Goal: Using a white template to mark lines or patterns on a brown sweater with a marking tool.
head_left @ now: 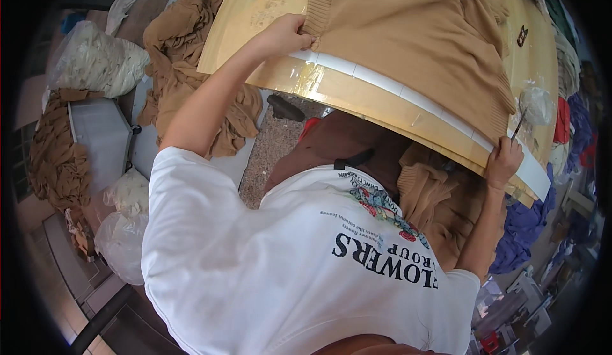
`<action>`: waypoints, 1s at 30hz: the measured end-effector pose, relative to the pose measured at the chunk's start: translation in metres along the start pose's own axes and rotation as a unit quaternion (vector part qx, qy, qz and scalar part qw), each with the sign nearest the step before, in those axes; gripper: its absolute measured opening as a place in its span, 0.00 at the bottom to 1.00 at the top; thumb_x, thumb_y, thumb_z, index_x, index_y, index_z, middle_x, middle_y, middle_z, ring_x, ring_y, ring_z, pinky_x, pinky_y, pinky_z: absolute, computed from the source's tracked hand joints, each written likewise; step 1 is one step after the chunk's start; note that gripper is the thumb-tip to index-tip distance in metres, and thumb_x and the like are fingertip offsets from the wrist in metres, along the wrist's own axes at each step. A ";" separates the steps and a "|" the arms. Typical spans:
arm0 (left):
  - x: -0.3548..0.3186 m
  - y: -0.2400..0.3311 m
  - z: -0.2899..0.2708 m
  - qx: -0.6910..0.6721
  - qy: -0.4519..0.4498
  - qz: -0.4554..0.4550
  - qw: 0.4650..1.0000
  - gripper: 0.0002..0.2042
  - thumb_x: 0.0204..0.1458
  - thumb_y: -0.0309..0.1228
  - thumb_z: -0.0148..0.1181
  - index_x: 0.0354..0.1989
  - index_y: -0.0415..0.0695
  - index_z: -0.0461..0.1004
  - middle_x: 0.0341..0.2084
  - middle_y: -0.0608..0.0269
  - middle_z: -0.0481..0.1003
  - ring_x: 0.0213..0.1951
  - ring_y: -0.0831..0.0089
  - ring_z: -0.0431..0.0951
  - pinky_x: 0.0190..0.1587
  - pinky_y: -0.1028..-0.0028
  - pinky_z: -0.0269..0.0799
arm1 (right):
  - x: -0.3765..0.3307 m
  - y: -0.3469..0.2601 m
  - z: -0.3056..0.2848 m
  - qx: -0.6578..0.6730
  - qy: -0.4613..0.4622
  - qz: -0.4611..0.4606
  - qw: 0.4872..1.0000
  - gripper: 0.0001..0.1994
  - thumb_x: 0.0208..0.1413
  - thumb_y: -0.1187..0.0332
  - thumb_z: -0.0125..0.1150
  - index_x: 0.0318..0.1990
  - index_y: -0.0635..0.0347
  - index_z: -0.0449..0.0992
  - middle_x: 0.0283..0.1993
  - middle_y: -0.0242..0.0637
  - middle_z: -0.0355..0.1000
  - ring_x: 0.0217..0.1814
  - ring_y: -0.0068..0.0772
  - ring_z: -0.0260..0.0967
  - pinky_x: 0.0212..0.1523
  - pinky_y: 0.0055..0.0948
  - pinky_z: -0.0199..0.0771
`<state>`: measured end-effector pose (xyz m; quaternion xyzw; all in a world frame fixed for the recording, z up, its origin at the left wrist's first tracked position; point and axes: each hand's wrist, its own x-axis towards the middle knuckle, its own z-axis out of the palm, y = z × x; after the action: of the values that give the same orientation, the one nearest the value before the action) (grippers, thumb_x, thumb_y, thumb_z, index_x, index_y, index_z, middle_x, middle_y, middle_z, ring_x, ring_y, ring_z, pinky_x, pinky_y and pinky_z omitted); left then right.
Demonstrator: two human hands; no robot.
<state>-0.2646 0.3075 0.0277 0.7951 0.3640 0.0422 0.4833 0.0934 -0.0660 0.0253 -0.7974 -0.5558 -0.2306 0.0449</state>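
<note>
A tan knitted sweater [401, 27] lies spread on the yellow wooden table [280, 78], its lower edge along a white marked strip [376, 79] at the table's near edge. My left hand [287, 35] is closed, pinching the ribbed band at the sweater's left end. At the right end, my right hand [503, 162] is closed beside the ribbed corner and over the strip. From its fingers sticks a thin dark stick-like tool [519, 123], whose kind I cannot make out. Whether those fingers also grip the knit is hidden.
Piled tan knits [182, 36] hang left of the table, near clear plastic bags [99, 58] and a grey bin [101, 135]. More tan knit [424, 192] lies below the table edge. A clear plastic wad [537, 104] and a small dark item [522, 36] rest at the right; purple cloth [524, 227] sits beyond.
</note>
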 end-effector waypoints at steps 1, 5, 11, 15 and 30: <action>0.003 0.005 0.001 0.088 0.023 0.002 0.996 0.14 0.42 0.33 0.61 0.33 0.34 0.72 0.25 0.52 0.76 0.29 0.68 0.77 0.32 0.69 0.70 | -0.002 0.002 -0.003 -0.005 -0.001 0.005 1.000 0.10 0.35 0.77 0.57 0.28 0.55 0.65 0.25 0.37 0.59 0.31 0.41 0.59 0.31 0.36 0.56; 0.000 0.033 0.010 0.265 0.258 0.006 0.929 0.13 0.42 0.32 0.62 0.34 0.38 0.72 0.24 0.54 0.74 0.26 0.63 0.76 0.31 0.68 0.70 | 0.004 0.008 -0.015 0.027 0.012 -0.056 0.998 0.07 0.37 0.76 0.56 0.25 0.56 0.65 0.26 0.38 0.59 0.31 0.42 0.58 0.31 0.38 0.56; 0.023 0.164 0.235 0.036 0.084 0.457 0.885 0.05 0.43 0.22 0.58 0.30 0.39 0.73 0.27 0.56 0.70 0.34 0.62 0.72 0.36 0.67 0.69 | -0.008 0.027 -0.017 0.037 -0.007 -0.131 0.991 0.04 0.40 0.73 0.53 0.28 0.57 0.68 0.29 0.34 0.64 0.35 0.34 0.63 0.40 0.34 0.62; 0.042 0.190 0.320 0.091 0.047 0.496 0.862 0.06 0.36 0.24 0.59 0.25 0.41 0.74 0.26 0.57 0.70 0.33 0.59 0.70 0.35 0.66 0.66 | -0.030 0.043 -0.014 0.033 0.002 -0.082 0.996 0.06 0.40 0.73 0.55 0.30 0.56 0.69 0.27 0.33 0.64 0.34 0.34 0.63 0.41 0.34 0.61; 0.064 0.216 0.351 0.119 0.039 0.557 0.821 0.10 0.33 0.20 0.56 0.28 0.41 0.73 0.29 0.60 0.71 0.33 0.61 0.70 0.36 0.67 0.68 | -0.055 0.060 0.001 0.225 0.200 0.195 0.933 0.18 0.49 0.77 0.54 0.49 0.56 0.66 0.36 0.33 0.73 0.35 0.36 0.69 0.37 0.31 0.68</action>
<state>0.0460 0.0300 -0.0037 0.9113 -0.1202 0.2919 0.2644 0.1335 -0.1357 0.0129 -0.7963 -0.4064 -0.2413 0.3776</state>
